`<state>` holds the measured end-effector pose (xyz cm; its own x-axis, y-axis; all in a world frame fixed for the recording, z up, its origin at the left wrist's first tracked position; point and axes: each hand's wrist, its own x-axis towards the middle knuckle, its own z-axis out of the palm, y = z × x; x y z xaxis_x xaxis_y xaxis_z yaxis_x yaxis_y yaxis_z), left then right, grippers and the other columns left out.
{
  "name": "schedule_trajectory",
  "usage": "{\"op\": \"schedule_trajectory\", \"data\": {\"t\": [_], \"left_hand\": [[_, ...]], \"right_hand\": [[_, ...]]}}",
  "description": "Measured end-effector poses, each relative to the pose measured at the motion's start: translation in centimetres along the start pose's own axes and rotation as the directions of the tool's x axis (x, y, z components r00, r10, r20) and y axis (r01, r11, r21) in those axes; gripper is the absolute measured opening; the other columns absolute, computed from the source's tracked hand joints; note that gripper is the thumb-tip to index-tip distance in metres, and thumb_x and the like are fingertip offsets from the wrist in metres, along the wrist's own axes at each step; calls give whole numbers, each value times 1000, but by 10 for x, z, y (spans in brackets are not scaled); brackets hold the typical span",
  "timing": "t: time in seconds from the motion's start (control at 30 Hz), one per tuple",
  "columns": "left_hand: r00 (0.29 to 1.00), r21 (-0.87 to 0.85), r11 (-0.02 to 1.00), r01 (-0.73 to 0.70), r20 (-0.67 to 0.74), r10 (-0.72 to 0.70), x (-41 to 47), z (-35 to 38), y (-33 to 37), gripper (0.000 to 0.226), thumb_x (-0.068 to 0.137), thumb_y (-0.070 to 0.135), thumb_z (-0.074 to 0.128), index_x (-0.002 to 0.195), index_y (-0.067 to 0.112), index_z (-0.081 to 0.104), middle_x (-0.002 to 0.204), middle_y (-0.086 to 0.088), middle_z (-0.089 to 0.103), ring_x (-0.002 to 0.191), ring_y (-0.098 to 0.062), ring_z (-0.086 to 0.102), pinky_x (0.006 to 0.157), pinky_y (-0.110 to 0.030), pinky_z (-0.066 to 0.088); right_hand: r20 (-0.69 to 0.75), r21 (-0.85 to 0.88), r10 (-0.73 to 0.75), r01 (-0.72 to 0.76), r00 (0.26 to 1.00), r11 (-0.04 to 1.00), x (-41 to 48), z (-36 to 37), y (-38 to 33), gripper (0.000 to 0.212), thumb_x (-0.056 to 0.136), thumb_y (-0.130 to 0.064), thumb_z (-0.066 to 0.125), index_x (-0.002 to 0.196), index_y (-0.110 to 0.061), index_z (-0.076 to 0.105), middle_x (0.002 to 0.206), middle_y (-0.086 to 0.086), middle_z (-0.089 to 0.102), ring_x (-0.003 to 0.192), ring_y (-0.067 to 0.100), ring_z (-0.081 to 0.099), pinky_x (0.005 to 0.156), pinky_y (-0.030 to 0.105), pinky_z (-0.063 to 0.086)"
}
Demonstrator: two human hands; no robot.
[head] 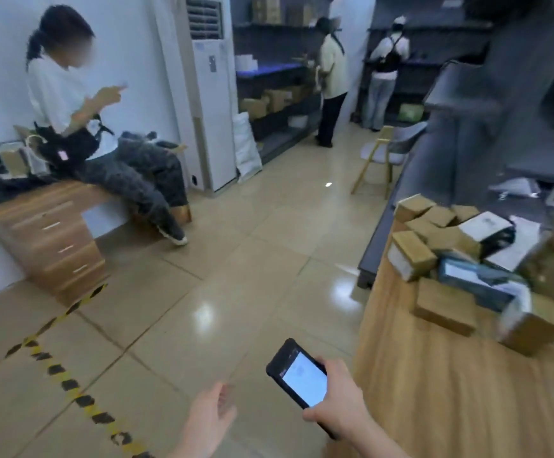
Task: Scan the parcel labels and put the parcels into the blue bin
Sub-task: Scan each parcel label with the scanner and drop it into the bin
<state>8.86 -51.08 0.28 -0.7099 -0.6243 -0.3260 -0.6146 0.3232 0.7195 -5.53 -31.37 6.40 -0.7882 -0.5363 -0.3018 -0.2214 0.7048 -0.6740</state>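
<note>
My right hand (336, 396) grips a black handheld scanner (298, 375) with a lit white screen, low in the middle of the view above the floor. My left hand (211, 414) hangs beside it, fingers relaxed, holding nothing. A heap of parcels (460, 256) lies on the wooden table (450, 391) at the right: several brown cardboard boxes, a white-and-black box and a dark blue box with a white label. Both hands are well short of the heap. No blue bin is in view.
A person sits on a wooden desk (51, 233) at the left. Yellow-and-black tape (70, 388) crosses the tiled floor. A tall white air-conditioner (209, 104), dark shelves with boxes, two standing people and a chair (381, 153) are further back.
</note>
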Motion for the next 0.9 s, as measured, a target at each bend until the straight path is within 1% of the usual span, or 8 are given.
{"op": "schedule_trajectory", "data": {"t": [0.07,0.17,0.3,0.5,0.57,0.73,0.8,0.9], "left_hand": [[994,10,996,-88,59,88,12,24,37,46,79,-9,66,104,29,56,98,-7,62,78,-7,58,73,-11,45],[956,71,970,-231,204,212,30,58,85,48,86,5,65,115,37,46,98,18,54,85,1,53,75,-6,43],[913,72,943,-324,286,292,63,100,142,41,79,8,72,110,30,56,99,-3,62,78,-13,54,67,-7,39],[768,101,861,-498,512,384,128,155,209,48,82,23,70,125,29,49,106,2,51,81,-5,47,74,1,32],[707,101,825,-556,579,406,154,171,227,52,82,24,71,128,26,48,108,2,48,83,-5,45,77,-2,31],[569,66,717,-694,662,489,202,199,255,54,77,38,74,124,38,46,121,15,45,115,-2,48,92,-14,36],[517,56,670,-741,684,515,217,212,273,58,77,42,75,126,38,45,123,17,38,115,-1,46,94,-14,38],[446,51,598,-800,717,535,237,239,305,69,74,52,75,132,36,41,132,15,32,118,-5,43,100,-24,45]], "right_hand": [[-76,25,52,-50,996,998,-5,-36,27,83,51,-34,75,124,-35,37,111,-17,40,96,4,48,92,30,46],[-161,81,166,-155,973,985,-12,-78,62,79,48,-35,74,117,-40,36,105,-20,40,92,2,49,90,29,47],[-242,98,318,-303,917,948,-13,-116,99,84,49,-40,76,122,-37,35,109,-17,38,96,2,46,92,29,46],[-372,283,498,-415,784,865,6,-150,131,79,66,-42,70,133,-29,32,123,-9,37,118,7,41,106,33,38],[-389,336,569,-464,724,820,17,-159,133,81,64,-40,72,133,-26,32,123,-8,37,119,9,40,106,34,38],[-389,422,735,-603,555,678,36,-160,133,92,56,-36,78,135,-22,32,118,-6,37,112,9,44,94,30,44],[-395,445,768,-626,504,640,42,-158,132,94,57,-35,78,138,-22,31,119,-6,36,112,10,44,91,30,44],[-385,476,812,-659,438,582,49,-153,136,94,58,-34,77,139,-21,32,120,-6,37,111,12,46,91,32,45]]}}
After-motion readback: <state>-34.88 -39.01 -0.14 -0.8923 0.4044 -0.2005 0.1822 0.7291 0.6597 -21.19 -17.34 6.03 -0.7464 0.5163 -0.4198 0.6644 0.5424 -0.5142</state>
